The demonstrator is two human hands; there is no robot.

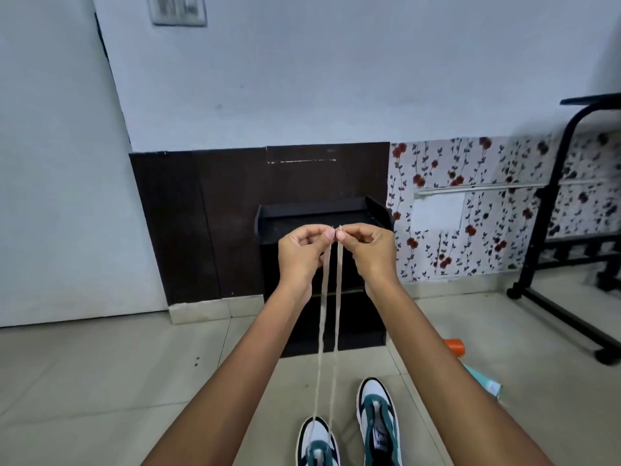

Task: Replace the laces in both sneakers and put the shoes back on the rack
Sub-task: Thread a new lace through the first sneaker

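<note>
the left hand pinches one end of the pale lace and the right hand pinches the other, thumbs almost touching, both raised in front of the black shoe rack. the two strands run down to the left sneaker on the near floor. the right sneaker stands just beside it.

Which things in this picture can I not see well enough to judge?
Head view only.
The left sneaker: heel cut off by the bottom edge.
The lace: how it runs through the eyelets is too small, blurred.
The rack: shelves dark, partly behind the left hand and right hand.
The orange thing: partly behind the right forearm.
</note>
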